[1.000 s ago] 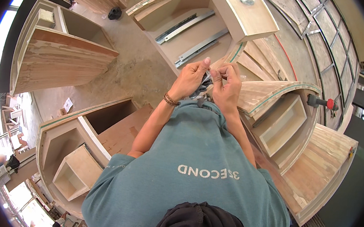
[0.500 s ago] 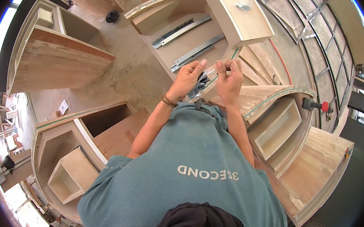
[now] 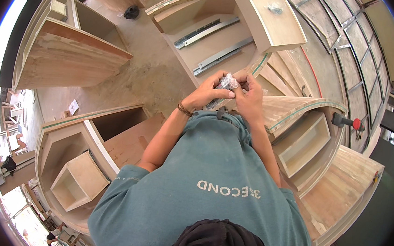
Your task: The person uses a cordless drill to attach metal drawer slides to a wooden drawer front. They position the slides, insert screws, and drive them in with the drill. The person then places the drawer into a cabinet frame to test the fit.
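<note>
The small crumpled clear plastic bag [image 3: 228, 81] looks glossy; the long grey metal drawer rails [image 3: 224, 54] are smooth and shiny. The teal cloth shirt [image 3: 203, 156] is matt, the brown wooden cabinet panel [image 3: 74, 58] streaky and dull.

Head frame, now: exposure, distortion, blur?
Head view: left margin blown out, corners black; head view: straight edges bow toward the rim; head view: left hand and right hand read clearly, but glints on the clear plastic they hold obscure what's inside, if anything.

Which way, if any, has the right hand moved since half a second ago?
Yes: leftward, judged against the lower metal rail, bringing the right hand closer to the left hand.
</note>
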`<state>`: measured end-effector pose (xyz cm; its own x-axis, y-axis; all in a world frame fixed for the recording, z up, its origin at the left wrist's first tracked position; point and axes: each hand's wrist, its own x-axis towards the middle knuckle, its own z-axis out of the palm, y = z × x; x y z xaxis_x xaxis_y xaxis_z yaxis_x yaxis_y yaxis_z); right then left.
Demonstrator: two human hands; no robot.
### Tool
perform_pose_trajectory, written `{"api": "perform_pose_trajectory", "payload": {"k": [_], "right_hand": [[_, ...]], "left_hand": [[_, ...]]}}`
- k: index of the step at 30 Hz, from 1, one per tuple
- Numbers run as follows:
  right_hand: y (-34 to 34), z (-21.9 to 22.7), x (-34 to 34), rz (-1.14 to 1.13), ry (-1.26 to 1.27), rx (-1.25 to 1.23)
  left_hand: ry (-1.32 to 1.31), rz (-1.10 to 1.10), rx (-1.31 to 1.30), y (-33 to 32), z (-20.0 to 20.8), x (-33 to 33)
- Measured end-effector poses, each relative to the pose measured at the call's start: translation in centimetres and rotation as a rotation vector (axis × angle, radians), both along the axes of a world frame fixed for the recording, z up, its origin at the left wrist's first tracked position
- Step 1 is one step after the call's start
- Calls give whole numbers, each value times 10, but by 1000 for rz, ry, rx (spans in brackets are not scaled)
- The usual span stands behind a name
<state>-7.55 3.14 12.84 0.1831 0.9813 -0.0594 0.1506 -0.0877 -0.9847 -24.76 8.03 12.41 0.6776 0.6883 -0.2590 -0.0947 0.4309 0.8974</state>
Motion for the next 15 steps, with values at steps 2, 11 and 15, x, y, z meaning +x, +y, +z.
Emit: {"api": "perform_pose_trajectory", "payload": {"k": [2, 11, 15], "right_hand": [[-1, -3, -5, -52, -180, 99], [-1, -3, 4, -142, 421, -194], [-4, -25, 19, -172, 450, -301]], "left_hand": [[12, -17, 50, 1, -1, 1], [77, -136, 407, -5, 4, 1], [263, -10, 570, -28, 16, 12]]}}
